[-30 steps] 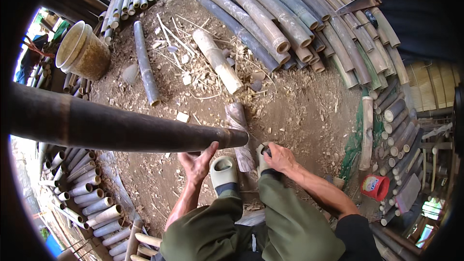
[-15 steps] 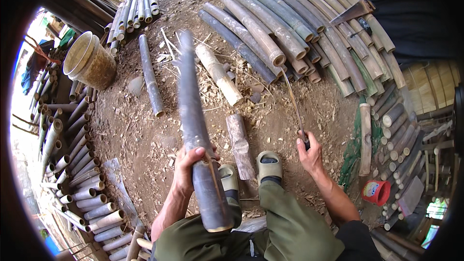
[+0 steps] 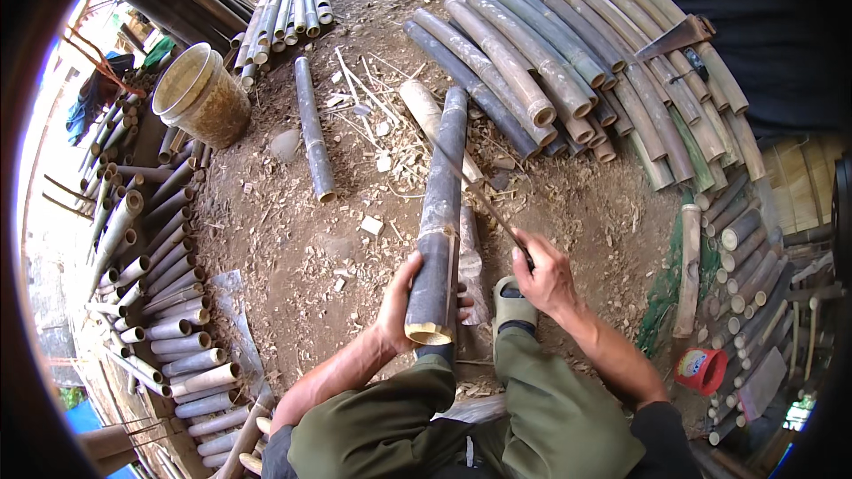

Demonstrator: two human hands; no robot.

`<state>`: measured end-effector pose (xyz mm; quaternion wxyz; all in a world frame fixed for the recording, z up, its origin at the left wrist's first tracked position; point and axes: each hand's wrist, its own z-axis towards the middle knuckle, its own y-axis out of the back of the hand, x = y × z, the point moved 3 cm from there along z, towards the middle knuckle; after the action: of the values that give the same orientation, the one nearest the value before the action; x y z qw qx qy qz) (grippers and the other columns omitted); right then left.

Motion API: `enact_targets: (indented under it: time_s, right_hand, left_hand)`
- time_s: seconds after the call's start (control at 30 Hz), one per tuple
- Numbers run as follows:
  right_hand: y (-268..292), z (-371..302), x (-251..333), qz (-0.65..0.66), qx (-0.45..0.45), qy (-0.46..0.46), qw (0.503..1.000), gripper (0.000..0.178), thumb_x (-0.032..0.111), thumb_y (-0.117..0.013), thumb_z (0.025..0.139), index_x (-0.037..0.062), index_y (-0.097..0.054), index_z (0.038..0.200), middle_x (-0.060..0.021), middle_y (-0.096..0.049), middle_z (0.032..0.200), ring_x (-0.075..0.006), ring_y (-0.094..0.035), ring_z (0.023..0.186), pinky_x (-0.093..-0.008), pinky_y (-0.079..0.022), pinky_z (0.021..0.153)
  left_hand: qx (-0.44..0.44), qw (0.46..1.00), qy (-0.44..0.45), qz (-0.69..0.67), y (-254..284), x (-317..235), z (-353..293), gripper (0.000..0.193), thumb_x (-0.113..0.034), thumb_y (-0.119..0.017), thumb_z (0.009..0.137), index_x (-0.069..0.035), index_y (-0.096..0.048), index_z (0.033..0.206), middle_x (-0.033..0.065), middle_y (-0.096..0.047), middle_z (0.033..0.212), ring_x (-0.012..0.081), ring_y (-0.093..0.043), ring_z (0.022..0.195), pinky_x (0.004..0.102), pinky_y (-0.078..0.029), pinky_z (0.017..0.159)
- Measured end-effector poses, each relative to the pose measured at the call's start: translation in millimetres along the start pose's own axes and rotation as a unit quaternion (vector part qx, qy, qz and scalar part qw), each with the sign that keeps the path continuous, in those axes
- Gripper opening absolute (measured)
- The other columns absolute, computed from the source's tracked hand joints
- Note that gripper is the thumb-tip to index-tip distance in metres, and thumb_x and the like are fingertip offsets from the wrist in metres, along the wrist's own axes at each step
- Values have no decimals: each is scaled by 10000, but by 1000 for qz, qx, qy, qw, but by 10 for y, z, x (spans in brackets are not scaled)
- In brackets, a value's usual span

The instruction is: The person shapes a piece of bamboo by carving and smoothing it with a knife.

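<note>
My left hand (image 3: 396, 309) is wrapped round the lower part of a dark grey bamboo tube (image 3: 437, 200). The tube slants away from me, its cut open end near my knees. In my right hand (image 3: 550, 279) is the handle of a long, thin-bladed knife (image 3: 493, 213). Its blade points up and to the left and crosses the tube in view; whether it touches the tube I cannot tell. Partly hidden behind the tube, a notched wooden block (image 3: 471, 270) lies on the ground by my feet. A paler bamboo length (image 3: 421, 108) lies beyond, partly covered.
Many cut bamboo tubes (image 3: 532, 62) lie in rows at the far right, with a saw (image 3: 679, 36) on them. More are stacked along the left (image 3: 191, 359) and right. A dirty bucket (image 3: 204, 106) stands far left; a red tub (image 3: 700, 371) is at right. Chips litter the dirt.
The bamboo tube has swung to the right and now slants away from me, its near end turned toward me. My right hand has moved left, bringing the knife across it.
</note>
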<state>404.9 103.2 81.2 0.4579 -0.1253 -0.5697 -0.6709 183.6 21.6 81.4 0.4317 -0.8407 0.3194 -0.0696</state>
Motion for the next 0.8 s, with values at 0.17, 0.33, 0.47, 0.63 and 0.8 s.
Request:
enact_targets:
  time_s: [0.17,0.33,0.47,0.63,0.8]
  right_hand:
    - [-340,13,296,-62,121,108,985,185,120,-615,905,-28,-625,1015,-166,-673,796,-280,-671,607,-382,-576,514]
    - [-555,198,175,-62,86,201,974,46,76,-606,899,33,-591,907,-98,-587,717,-215,-628,598,-343,-561,521]
    - [-496,171,163,-14,105,193,975,119,117,-622,916,1,-597,908,-118,-608,729,-199,-608,551,-342,-529,450]
    - [-535,331,13,-96,163,82,979,144,145,-643,922,13,-589,902,-101,-622,754,-172,-586,523,-314,-500,391]
    - [-537,96,299,-23,51,314,948,127,141,-643,913,25,-593,913,-93,-595,715,-154,-558,499,-288,-468,361]
  left_hand:
    - [9,999,25,-27,94,104,-185,697,-623,-463,965,-12,-522,1296,221,-672,1031,393,-696,878,511,-598,783]
    - [-17,1000,16,-17,128,164,-221,725,-666,-356,975,-35,-541,1280,204,-681,983,356,-697,775,495,-599,702]
    - [-31,999,39,-13,178,134,-227,727,-664,-336,980,-32,-542,1273,198,-672,986,338,-697,788,492,-598,686]
    - [-57,997,50,7,270,154,-191,748,-673,-328,979,-17,-533,1274,200,-667,986,346,-694,796,498,-597,681]
    - [54,994,62,-69,514,198,-217,817,-724,-346,950,-37,-488,1369,233,-652,1105,374,-697,899,564,-575,807]
